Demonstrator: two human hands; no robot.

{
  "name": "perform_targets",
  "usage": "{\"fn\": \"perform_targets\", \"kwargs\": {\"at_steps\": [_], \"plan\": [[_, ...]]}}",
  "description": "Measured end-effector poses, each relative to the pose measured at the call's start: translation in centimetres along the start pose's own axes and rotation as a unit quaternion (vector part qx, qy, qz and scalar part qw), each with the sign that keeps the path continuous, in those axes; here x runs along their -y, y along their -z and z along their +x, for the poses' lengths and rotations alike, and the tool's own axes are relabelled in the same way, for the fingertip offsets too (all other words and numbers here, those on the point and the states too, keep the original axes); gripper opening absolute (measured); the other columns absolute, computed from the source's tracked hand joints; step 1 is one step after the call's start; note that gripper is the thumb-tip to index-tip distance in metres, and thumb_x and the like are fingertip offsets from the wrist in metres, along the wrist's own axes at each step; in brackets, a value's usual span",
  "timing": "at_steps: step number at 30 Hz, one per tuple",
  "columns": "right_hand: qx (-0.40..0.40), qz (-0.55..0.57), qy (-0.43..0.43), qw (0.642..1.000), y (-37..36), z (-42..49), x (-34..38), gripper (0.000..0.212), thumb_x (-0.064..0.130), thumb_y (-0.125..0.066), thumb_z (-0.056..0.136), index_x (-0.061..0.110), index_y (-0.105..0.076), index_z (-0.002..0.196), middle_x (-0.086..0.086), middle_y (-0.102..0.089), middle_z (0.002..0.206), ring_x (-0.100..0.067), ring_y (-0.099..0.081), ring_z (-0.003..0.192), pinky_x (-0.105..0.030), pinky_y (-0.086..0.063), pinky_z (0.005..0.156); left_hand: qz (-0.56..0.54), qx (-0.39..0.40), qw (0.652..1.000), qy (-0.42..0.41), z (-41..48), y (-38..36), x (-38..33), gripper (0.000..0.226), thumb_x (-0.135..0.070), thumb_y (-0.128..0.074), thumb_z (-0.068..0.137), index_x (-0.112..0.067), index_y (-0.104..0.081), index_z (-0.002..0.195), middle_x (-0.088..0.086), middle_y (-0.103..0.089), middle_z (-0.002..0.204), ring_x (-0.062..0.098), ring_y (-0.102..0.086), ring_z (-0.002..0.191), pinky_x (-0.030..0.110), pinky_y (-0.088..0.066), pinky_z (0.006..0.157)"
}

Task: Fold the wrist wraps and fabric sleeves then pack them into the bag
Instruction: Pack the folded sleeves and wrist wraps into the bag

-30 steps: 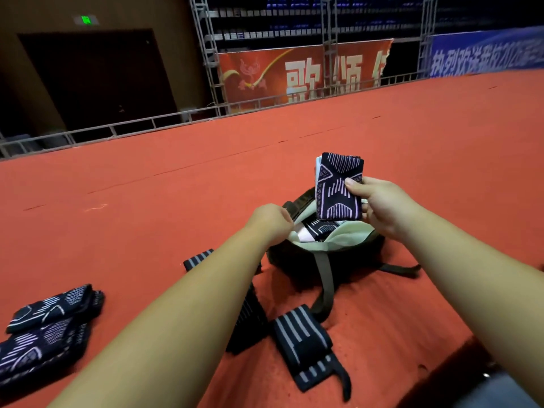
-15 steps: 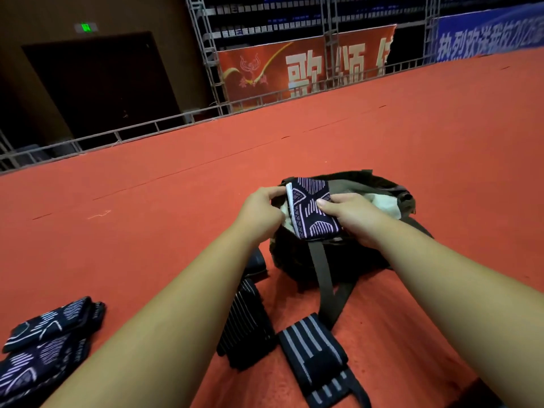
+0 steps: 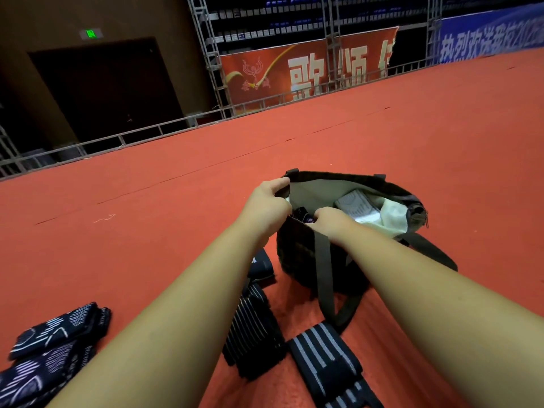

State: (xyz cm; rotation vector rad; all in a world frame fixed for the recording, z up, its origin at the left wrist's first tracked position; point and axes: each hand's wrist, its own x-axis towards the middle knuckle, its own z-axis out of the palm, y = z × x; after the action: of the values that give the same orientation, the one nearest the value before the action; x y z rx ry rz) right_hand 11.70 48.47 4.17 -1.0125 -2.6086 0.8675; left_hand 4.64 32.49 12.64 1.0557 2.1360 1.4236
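A dark olive bag (image 3: 297, 254) stands open on the red carpet, its pale lining showing. My left hand (image 3: 266, 204) grips the bag's near left rim and holds the mouth open. My right hand (image 3: 331, 220) reaches down inside the mouth, fingers curled round a folded patterned sleeve (image 3: 304, 216) that is mostly hidden. Folded black wrist wraps with grey stripes (image 3: 323, 357) and thinner stripes (image 3: 253, 328) lie in front of the bag. More patterned sleeves (image 3: 56, 346) are stacked at the lower left.
White cloth (image 3: 391, 214) and a pale packet (image 3: 356, 203) lie inside the bag. A bag strap (image 3: 325, 278) loops down its front. A metal rail (image 3: 117, 139) and truss (image 3: 212, 54) edge the far side of the carpet.
My right hand has lowered the folded patterned sleeve from above the bag down into its mouth. My left hand has pulled the rim wider. The view has tilted closer to the bag.
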Motion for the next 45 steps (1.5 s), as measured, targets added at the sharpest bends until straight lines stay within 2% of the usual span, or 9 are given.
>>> {"fn": "perform_targets", "kwargs": {"at_steps": [3, 8, 17, 23, 26, 32, 38, 41, 45], "plan": [[0.032, -0.078, -0.009, 0.996, -0.1, 1.1, 0.9, 0.042, 0.048, -0.062, 0.102, 0.007, -0.071, 0.104, -0.008, -0.071, 0.097, -0.031, -0.068, 0.097, -0.035, -0.048, 0.074, 0.031, 0.008, 0.999, -0.029, -0.3, 0.4, 0.3, 0.075, 0.012, -0.045, 0.091, -0.024, -0.05, 0.156, 0.002, -0.053, 0.144, 0.011, -0.053, 0.071, 0.013, -0.038, 0.046], [0.001, -0.022, 0.012, 1.0, 1.1, 0.2, 0.9, 0.064, 0.06, -0.074, 0.088, 0.016, -0.055, 0.13, -0.004, -0.051, 0.117, -0.032, -0.06, 0.112, -0.039, -0.051, 0.089, 0.103, 0.021, 0.993, -0.05, -0.1, 0.4, 0.9, 0.072, 0.005, -0.049, 0.09, -0.023, -0.05, 0.156, -0.003, -0.046, 0.154, 0.027, -0.06, 0.125, 0.018, -0.044, 0.068], [0.048, 0.005, 0.064, 0.997, -0.1, -2.2, 0.7, 0.083, 0.096, -0.041, 0.059, 0.071, -0.045, 0.138, 0.002, -0.037, 0.12, -0.037, -0.035, 0.137, -0.058, -0.039, 0.116, 0.095, 0.021, 0.994, -0.051, -0.5, 0.6, 0.1, 0.061, 0.003, -0.053, 0.097, -0.022, -0.052, 0.154, -0.002, -0.047, 0.143, 0.011, -0.06, 0.091, 0.034, -0.054, 0.068], [0.103, -0.123, -0.012, 0.987, -0.6, -1.8, 3.0, 0.058, 0.074, -0.05, 0.094, 0.063, -0.04, 0.15, -0.012, -0.035, 0.157, -0.045, -0.022, 0.152, -0.057, -0.026, 0.12, 0.077, 0.021, 0.996, -0.049, -0.5, 1.2, -0.2, 0.056, 0.007, -0.051, 0.098, -0.024, -0.061, 0.144, -0.006, -0.06, 0.126, 0.011, -0.059, 0.081, 0.027, -0.047, 0.07], [0.117, -0.107, -0.014, 0.987, -0.6, -1.4, 2.8, 0.072, 0.086, -0.047, 0.078, 0.068, -0.04, 0.148, -0.008, -0.034, 0.162, -0.041, -0.022, 0.154, -0.056, -0.025, 0.124, 0.091, 0.024, 0.994, -0.06, -1.1, 1.6, -0.3, 0.041, 0.0, -0.053, 0.103, -0.031, -0.064, 0.128, -0.014, -0.061, 0.111, 0.017, -0.063, 0.083, 0.027, -0.049, 0.067], [-0.003, 0.182, 0.041, 0.982, 0.4, -3.2, 0.0, 0.024, 0.045, -0.071, 0.096, 0.041, -0.077, 0.119, 0.023, -0.075, 0.115, 0.003, -0.068, 0.107, -0.018, -0.048, 0.09, 0.169, 0.047, 0.983, -0.057, -1.4, 2.1, 0.4, 0.065, 0.01, -0.044, 0.089, -0.022, -0.063, 0.143, -0.001, -0.063, 0.114, 0.017, -0.053, 0.061, 0.022, -0.038, 0.049], [-0.102, 0.268, 0.005, 0.958, 2.4, -6.6, 1.9, 0.025, 0.014, -0.06, 0.098, 0.025, -0.082, 0.091, 0.019, -0.073, 0.07, -0.006, -0.061, 0.067, -0.015, -0.046, 0.05, 0.141, 0.027, 0.988, -0.061, -2.7, 2.9, 0.5, 0.051, -0.009, -0.055, 0.097, -0.029, -0.063, 0.143, 0.001, -0.058, 0.141, 0.018, -0.066, 0.083, 0.032, -0.056, 0.068], [-0.146, 0.271, 0.027, 0.951, 3.4, -8.5, 4.5, 0.025, 0.017, -0.058, 0.097, 0.025, -0.081, 0.092, 0.011, -0.071, 0.079, -0.007, -0.058, 0.067, -0.021, -0.042, 0.052, 0.119, 0.014, 0.992, -0.042, -3.9, 4.5, 0.4, 0.048, -0.015, -0.06, 0.097, -0.027, -0.062, 0.144, 0.003, -0.057, 0.148, 0.025, -0.067, 0.114, 0.043, -0.058, 0.098], [-0.174, 0.269, 0.056, 0.946, 3.1, -10.6, 8.9, 0.025, 0.019, -0.056, 0.095, 0.026, -0.08, 0.093, 0.012, -0.068, 0.071, -0.003, -0.056, 0.061, -0.026, -0.04, 0.058, 0.082, 0.003, 0.997, 0.011, -6.2, 7.9, 1.2, 0.045, -0.006, -0.055, 0.099, -0.017, -0.06, 0.142, 0.006, -0.062, 0.133, 0.024, -0.071, 0.103, 0.043, -0.062, 0.087]]}}
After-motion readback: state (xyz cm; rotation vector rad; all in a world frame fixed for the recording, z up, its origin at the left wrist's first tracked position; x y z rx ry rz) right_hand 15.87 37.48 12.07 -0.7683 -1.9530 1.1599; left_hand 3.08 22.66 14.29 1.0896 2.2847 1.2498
